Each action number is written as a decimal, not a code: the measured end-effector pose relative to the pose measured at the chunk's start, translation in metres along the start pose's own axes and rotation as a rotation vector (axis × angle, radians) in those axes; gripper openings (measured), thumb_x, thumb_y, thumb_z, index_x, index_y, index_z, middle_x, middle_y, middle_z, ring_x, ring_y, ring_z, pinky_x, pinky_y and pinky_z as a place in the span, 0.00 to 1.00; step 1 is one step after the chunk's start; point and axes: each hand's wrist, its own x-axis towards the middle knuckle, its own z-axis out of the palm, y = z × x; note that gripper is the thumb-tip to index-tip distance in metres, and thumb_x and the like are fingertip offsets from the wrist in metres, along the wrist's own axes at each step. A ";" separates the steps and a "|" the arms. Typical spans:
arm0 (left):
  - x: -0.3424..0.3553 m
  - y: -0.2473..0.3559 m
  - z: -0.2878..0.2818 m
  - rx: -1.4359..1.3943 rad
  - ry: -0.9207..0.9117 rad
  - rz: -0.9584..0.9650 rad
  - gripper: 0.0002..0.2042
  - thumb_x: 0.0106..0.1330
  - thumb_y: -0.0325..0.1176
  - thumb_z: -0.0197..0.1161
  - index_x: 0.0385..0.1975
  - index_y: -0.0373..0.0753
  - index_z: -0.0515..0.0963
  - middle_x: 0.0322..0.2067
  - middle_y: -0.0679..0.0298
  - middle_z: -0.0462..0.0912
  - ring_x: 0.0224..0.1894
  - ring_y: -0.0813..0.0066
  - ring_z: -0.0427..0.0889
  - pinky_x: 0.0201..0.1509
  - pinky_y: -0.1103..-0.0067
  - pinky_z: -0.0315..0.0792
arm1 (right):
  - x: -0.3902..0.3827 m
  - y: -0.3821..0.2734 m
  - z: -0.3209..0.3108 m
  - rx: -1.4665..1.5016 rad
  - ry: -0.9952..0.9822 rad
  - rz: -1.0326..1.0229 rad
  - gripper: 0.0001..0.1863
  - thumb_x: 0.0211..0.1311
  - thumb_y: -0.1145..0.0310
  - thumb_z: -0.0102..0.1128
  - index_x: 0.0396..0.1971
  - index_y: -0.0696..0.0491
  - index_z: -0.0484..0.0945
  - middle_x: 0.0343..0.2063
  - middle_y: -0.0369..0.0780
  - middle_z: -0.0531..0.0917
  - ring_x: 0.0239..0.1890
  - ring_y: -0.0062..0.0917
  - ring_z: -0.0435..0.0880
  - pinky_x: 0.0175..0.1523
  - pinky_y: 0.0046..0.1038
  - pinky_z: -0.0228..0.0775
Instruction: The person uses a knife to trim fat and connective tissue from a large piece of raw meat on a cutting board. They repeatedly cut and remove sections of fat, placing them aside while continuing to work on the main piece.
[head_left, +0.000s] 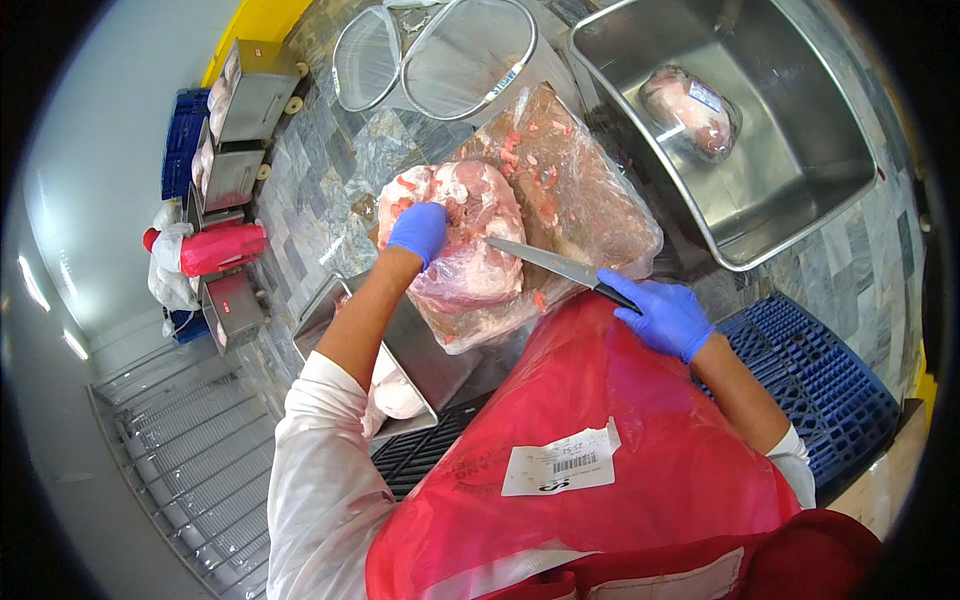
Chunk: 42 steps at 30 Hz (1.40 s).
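Glossy red plastic apron (660, 450); right fingers (622, 291) closed round a long steel knife (550, 261); left fingers (432, 217) curled on lumpy meat (484, 212), grip unclear.

A white barcode label (562, 462) marks the red apron (650, 410), a smaller label (706, 96) the wrapped meat (685, 120), lettering (503, 84) a hoop (535, 40).

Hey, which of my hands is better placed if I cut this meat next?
Probably your right hand: it grips the knife by its black handle, with the blade reaching over the raw meat. Your left hand is on the meat, better placed to steady it.
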 end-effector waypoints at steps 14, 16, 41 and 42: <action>0.006 -0.011 -0.004 -0.028 -0.112 0.051 0.10 0.65 0.33 0.60 0.40 0.40 0.84 0.34 0.46 0.89 0.39 0.43 0.88 0.43 0.55 0.79 | -0.012 0.001 -0.026 -0.006 -0.070 0.060 0.32 0.70 0.56 0.62 0.73 0.34 0.68 0.40 0.50 0.87 0.41 0.49 0.88 0.45 0.48 0.81; 0.003 -0.012 0.007 -0.164 -0.034 -0.017 0.09 0.65 0.33 0.59 0.38 0.37 0.83 0.32 0.47 0.88 0.37 0.46 0.88 0.42 0.57 0.78 | -0.011 0.005 -0.022 0.005 -0.052 0.040 0.32 0.70 0.56 0.62 0.73 0.35 0.68 0.41 0.50 0.87 0.41 0.48 0.88 0.46 0.48 0.81; -0.024 0.037 0.005 -1.308 0.225 -0.190 0.06 0.71 0.28 0.62 0.38 0.35 0.85 0.30 0.67 0.85 0.31 0.82 0.79 0.39 0.81 0.75 | -0.001 0.000 -0.025 -0.057 -0.070 0.023 0.36 0.69 0.55 0.64 0.76 0.30 0.64 0.43 0.50 0.86 0.44 0.50 0.87 0.49 0.49 0.81; -0.033 0.030 -0.005 -1.391 0.209 -0.261 0.06 0.72 0.29 0.62 0.40 0.35 0.85 0.30 0.67 0.85 0.31 0.83 0.79 0.39 0.82 0.75 | -0.003 0.001 -0.026 -0.065 -0.087 0.041 0.36 0.69 0.55 0.64 0.76 0.30 0.64 0.43 0.50 0.86 0.43 0.50 0.87 0.49 0.48 0.81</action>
